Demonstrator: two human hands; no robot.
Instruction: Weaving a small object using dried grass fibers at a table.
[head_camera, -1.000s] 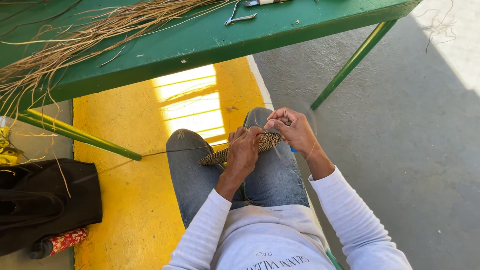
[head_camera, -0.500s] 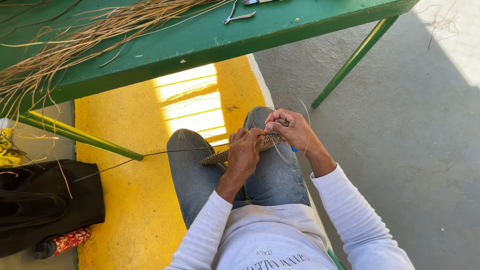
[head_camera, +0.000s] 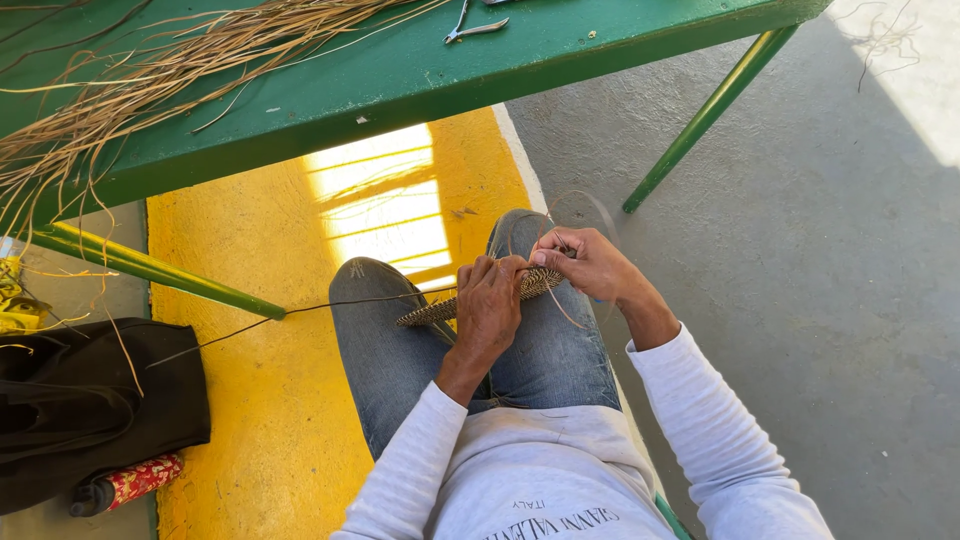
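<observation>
Hands unmoved: left hand (head_camera: 488, 305) still pinches woven piece (head_camera: 440, 310), right hand (head_camera: 588, 262) fingers closed on thin strand (head_camera: 560, 300), so weaving continues.

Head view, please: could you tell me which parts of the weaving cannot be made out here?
- Woven strip: its middle is hidden under the left hand.
- Right hand: its fingertips are curled under, so the grip is unclear.
- Metal tool on the green table: cut off by the top edge.
</observation>
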